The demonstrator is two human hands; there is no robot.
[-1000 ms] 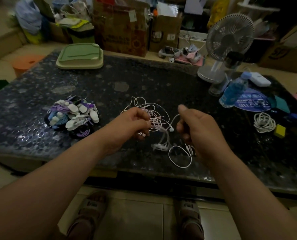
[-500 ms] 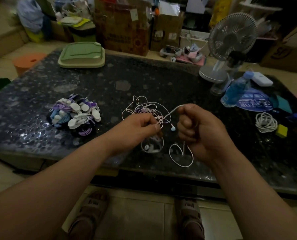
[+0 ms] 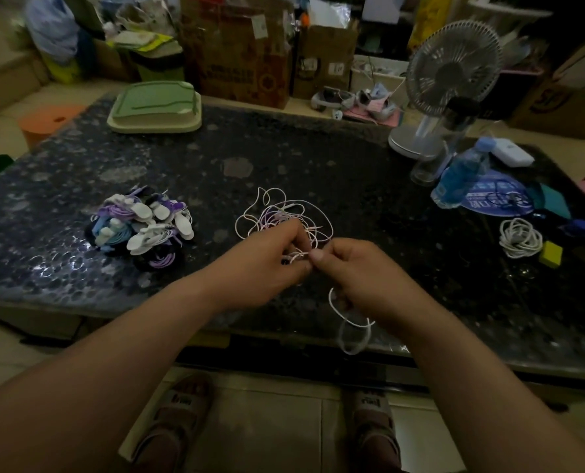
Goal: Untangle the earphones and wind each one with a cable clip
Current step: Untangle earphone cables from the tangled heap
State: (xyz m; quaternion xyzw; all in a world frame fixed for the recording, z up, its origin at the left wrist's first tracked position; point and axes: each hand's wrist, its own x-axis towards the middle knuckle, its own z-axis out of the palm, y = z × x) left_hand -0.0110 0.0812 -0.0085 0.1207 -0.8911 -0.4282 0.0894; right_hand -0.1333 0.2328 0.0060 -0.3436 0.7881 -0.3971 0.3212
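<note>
A tangle of thin white and pinkish earphone cables (image 3: 280, 213) lies on the dark stone table (image 3: 318, 158), near its front edge. My left hand (image 3: 270, 264) pinches strands at the near side of the tangle. My right hand (image 3: 355, 278) meets it fingertip to fingertip, pinching the same white cable. A loose white loop (image 3: 349, 319) hangs below my right hand past the table edge. To the left sits a pile of wound earphones with white, purple and blue cable clips (image 3: 140, 230).
A green lidded box (image 3: 154, 107) stands at the back left. At the right are a small fan (image 3: 448, 76), a blue bottle (image 3: 461, 175), a coiled white cable (image 3: 519, 237) and a yellow block (image 3: 550, 254). Boxes and bags crowd behind the table.
My right hand has moved left and forward to meet the left hand, fingertips now touching. The cable that was stretched between the hands has slackened, and the loop hangs lower.
</note>
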